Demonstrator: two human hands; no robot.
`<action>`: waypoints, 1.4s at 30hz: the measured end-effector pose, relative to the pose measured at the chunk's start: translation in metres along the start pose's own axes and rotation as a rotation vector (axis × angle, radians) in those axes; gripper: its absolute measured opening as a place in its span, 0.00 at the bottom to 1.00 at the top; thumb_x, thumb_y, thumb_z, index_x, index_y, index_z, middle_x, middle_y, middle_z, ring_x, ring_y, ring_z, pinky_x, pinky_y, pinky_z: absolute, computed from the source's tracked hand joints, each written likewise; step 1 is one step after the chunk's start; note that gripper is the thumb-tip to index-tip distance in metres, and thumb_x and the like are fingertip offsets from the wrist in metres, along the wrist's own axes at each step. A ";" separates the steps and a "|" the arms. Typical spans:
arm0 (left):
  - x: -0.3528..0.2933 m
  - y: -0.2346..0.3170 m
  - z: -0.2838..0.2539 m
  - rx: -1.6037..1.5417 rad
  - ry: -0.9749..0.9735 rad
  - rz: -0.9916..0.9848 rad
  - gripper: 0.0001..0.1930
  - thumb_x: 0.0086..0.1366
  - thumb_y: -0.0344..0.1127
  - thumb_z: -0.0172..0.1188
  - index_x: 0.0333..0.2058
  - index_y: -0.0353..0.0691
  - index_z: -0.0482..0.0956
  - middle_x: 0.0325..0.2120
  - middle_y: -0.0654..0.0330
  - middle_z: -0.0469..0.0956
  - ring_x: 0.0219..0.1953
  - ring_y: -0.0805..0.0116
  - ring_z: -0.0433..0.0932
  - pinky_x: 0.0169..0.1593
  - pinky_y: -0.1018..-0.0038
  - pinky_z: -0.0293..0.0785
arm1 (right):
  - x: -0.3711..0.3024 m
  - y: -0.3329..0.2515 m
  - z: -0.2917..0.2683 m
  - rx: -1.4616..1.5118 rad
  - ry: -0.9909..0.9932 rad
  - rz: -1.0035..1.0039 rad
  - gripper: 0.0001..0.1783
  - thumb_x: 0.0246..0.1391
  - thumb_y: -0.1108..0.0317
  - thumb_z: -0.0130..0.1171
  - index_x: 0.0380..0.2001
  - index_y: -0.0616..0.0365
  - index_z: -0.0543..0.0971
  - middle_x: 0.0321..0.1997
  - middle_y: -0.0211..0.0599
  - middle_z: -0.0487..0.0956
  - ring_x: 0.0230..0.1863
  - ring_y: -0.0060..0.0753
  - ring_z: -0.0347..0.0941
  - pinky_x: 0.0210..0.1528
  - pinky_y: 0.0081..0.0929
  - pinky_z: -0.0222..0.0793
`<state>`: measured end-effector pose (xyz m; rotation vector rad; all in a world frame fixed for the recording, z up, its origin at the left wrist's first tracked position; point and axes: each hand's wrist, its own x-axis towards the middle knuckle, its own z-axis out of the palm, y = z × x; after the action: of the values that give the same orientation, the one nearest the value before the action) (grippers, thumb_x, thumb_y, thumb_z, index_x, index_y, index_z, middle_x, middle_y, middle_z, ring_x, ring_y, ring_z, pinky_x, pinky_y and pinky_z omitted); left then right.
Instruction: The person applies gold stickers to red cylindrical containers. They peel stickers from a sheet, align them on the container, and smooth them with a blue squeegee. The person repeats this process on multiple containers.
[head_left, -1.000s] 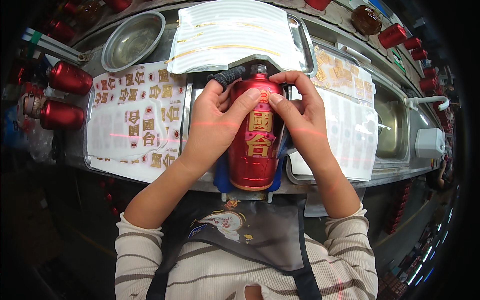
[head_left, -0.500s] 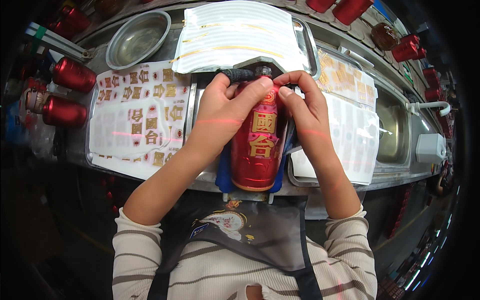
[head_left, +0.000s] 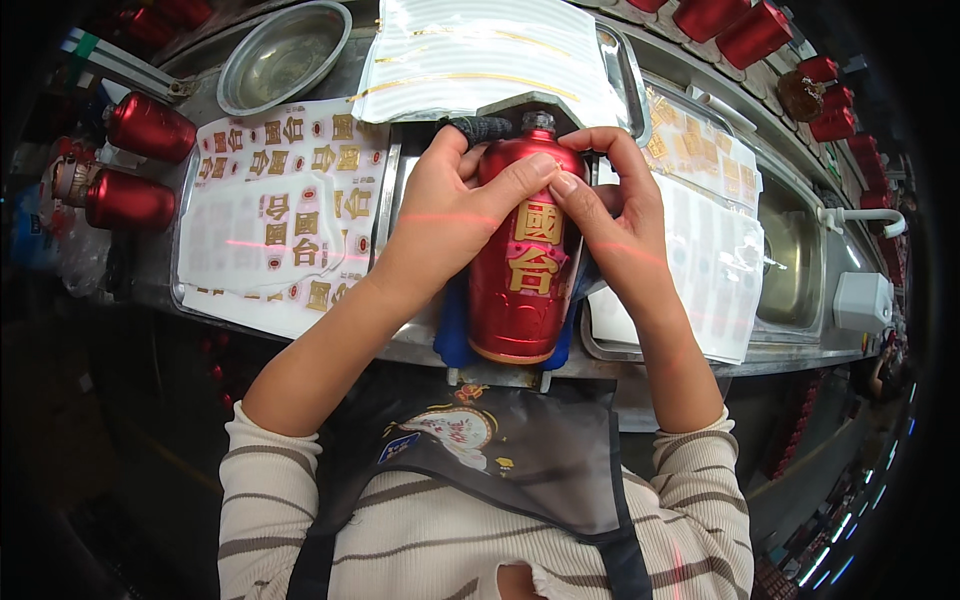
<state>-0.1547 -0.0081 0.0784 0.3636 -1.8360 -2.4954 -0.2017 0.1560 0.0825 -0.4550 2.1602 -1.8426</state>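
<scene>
A glossy red bottle point(head_left: 512, 325) with gold characters on its front lies before me, its neck pointing away. It rests on a blue cradle point(head_left: 455, 335). My left hand point(head_left: 445, 205) is wrapped round the bottle's left shoulder, thumb pressed on the upper front. My right hand point(head_left: 622, 215) holds the right shoulder, its thumb tip beside the left thumb just above the top gold character. Whatever lies under the thumbs is hidden. Beside the neck are a black-wrapped bar point(head_left: 482, 128) and an angled metal plate point(head_left: 545, 103).
Sheets of gold character stickers point(head_left: 290, 215) cover a tray at left. White sheets with gold strips point(head_left: 480, 55) lie at the back, more sheets point(head_left: 705, 275) at right. A metal basin point(head_left: 285, 58), a sink point(head_left: 790, 265) and other red bottles point(head_left: 130, 200) stand around.
The view has shifted slightly, so the bottle sits a little higher and further right. Both thumbs have moved closer together, from near the bottle's neck to just above the top character.
</scene>
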 end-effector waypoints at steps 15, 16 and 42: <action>-0.053 -0.027 -0.018 -0.075 -0.099 0.039 0.36 0.62 0.33 0.68 0.61 0.25 0.58 0.63 0.42 0.63 0.66 0.60 0.64 0.68 0.65 0.60 | -0.057 0.018 -0.002 0.325 -0.039 0.097 0.40 0.59 0.69 0.60 0.70 0.57 0.54 0.61 0.44 0.67 0.37 0.18 0.78 0.39 0.14 0.74; -0.053 -0.027 -0.019 -0.108 -0.101 0.029 0.35 0.62 0.33 0.68 0.61 0.25 0.58 0.63 0.43 0.63 0.66 0.60 0.64 0.68 0.65 0.60 | -0.056 0.016 -0.002 0.342 -0.051 0.108 0.40 0.59 0.70 0.60 0.70 0.57 0.54 0.62 0.44 0.67 0.37 0.19 0.78 0.39 0.14 0.74; -0.061 -0.034 -0.008 0.068 -0.029 0.149 0.31 0.64 0.36 0.67 0.58 0.28 0.61 0.56 0.48 0.71 0.59 0.64 0.71 0.63 0.68 0.66 | -0.058 0.016 0.015 0.273 -0.008 0.051 0.42 0.59 0.71 0.61 0.70 0.58 0.50 0.63 0.52 0.66 0.41 0.27 0.80 0.38 0.17 0.77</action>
<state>-0.0898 0.0039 0.0542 0.1855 -1.8866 -2.3574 -0.1435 0.1681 0.0641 -0.3428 1.8577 -2.0617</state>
